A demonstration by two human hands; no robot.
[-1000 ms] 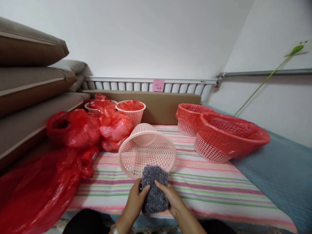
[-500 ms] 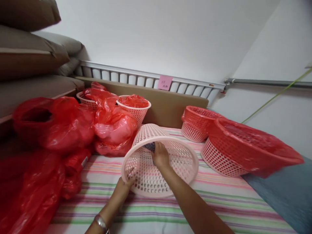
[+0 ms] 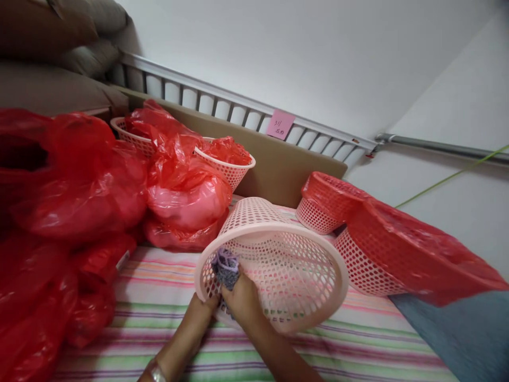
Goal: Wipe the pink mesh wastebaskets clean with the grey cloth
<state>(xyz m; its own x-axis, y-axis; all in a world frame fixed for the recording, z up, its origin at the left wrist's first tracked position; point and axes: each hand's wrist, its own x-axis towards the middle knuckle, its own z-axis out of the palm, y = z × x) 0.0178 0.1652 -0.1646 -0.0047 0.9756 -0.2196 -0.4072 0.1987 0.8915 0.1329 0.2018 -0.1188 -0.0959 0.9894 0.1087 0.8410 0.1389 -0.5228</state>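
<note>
A pink perforated plastic basket (image 3: 302,233) lies tipped on its side, its mouth facing me. My left hand (image 3: 209,300) grips the basket's rim at the lower left; some of its fingers are hidden behind the rim. Inside the mouth, my right hand (image 3: 242,294) is closed around a bunched grey-purple cloth (image 3: 226,268), held against the basket's left inner wall. A striped cloth (image 3: 167,318) spreads beneath the basket.
Red plastic bags (image 3: 79,185) heap up on the left, with lined baskets (image 3: 234,172) behind them. On the right stand more baskets with red liners (image 3: 382,233). A radiator (image 3: 222,109) bearing a pink note (image 3: 280,124) runs along the wall.
My right hand has moved with the cloth from the upper middle of the basket's inside to its lower left, near my left hand. The view has tilted slightly.
</note>
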